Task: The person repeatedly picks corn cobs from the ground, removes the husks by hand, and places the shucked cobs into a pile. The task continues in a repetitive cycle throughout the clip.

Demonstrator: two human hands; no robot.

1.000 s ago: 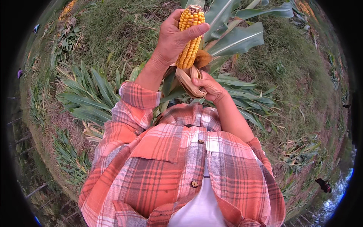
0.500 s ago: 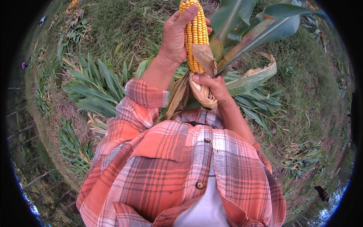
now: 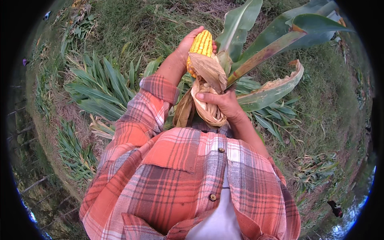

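Observation:
A yellow ear of corn point(image 3: 201, 45) lies in my left hand point(image 3: 182, 50), whose fingers wrap round its far side, with some fingertips showing past its right edge. The ear leans over to the left. Its lower part is covered by a dry tan husk flap point(image 3: 210, 72). My right hand point(image 3: 227, 105) is closed on the peeled-back husk point(image 3: 208, 110) just below the ear, thumb pressed across the front. Whether the ear still joins the husk's base is hidden. Beside my right hand rises a cornstalk point(image 3: 264, 56) with broad green leaves.
Cut green corn plants point(image 3: 98, 88) lie on the grass to the left, with more leafy stalks point(image 3: 276, 114) behind my right forearm. A wilted leaf pile point(image 3: 318, 170) lies farther right. One long, drying leaf point(image 3: 276, 90) arches out to the right.
The ear has come down toward me and tipped left, away from its upright position. My left hand moved down with it. My right hand and the husk shifted slightly nearer my body.

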